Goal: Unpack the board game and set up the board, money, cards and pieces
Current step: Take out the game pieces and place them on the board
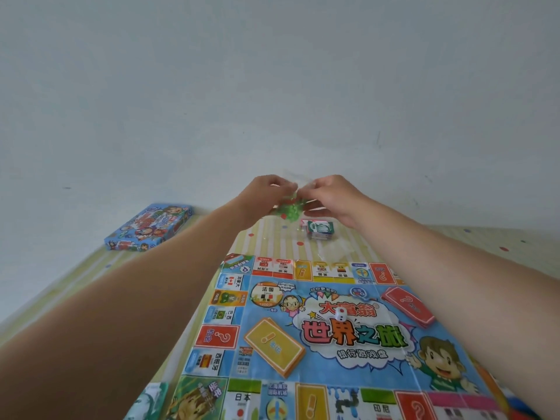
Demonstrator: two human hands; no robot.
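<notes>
Head view: left hand (263, 192) and right hand (332, 195) both pinch the top of a clear bag of green pieces (288, 209), which hangs at 6 o'clock from the fingers, above the board's (306, 325) 12 o'clock edge.
</notes>
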